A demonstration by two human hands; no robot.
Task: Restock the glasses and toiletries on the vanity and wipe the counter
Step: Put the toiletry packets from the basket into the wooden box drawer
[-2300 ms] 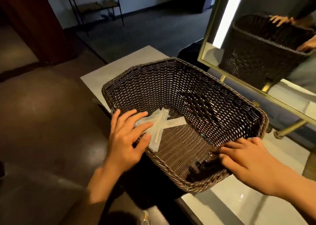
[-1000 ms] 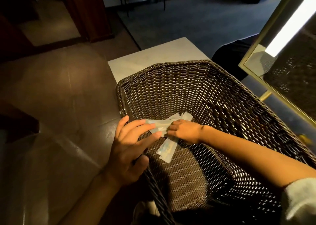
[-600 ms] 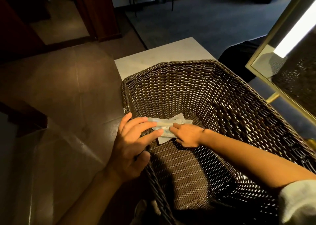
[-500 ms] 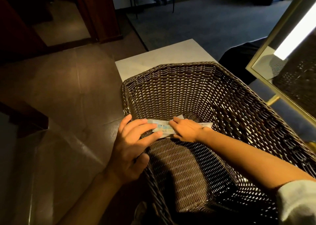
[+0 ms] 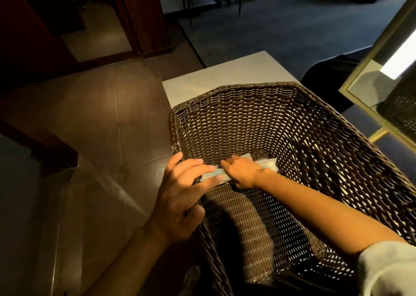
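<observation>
In the basket (image 5: 258, 120), right hand (image 5: 244, 172) has gathered the crossed packets (image 5: 266, 162) together.

Basket (image 5: 258, 115): dark brown woven wicker, regular horizontal weave, pale highlights showing through the gaps on its right wall. Packets (image 5: 267, 163) inside, near the basket's left wall: translucent white wrapping with a pale blue-green tint at one end. Counter (image 5: 216, 77): off-white, plain, visible at its far-left corner. Sleeve (image 5: 387, 271) on the right arm: light grey-white. Mirror frame (image 5: 360, 102) at the counter's right edge: brushed gold. Floor (image 5: 101, 115): glossy dark brown tile; carpet (image 5: 281, 30) beyond: dark grey-blue.
</observation>
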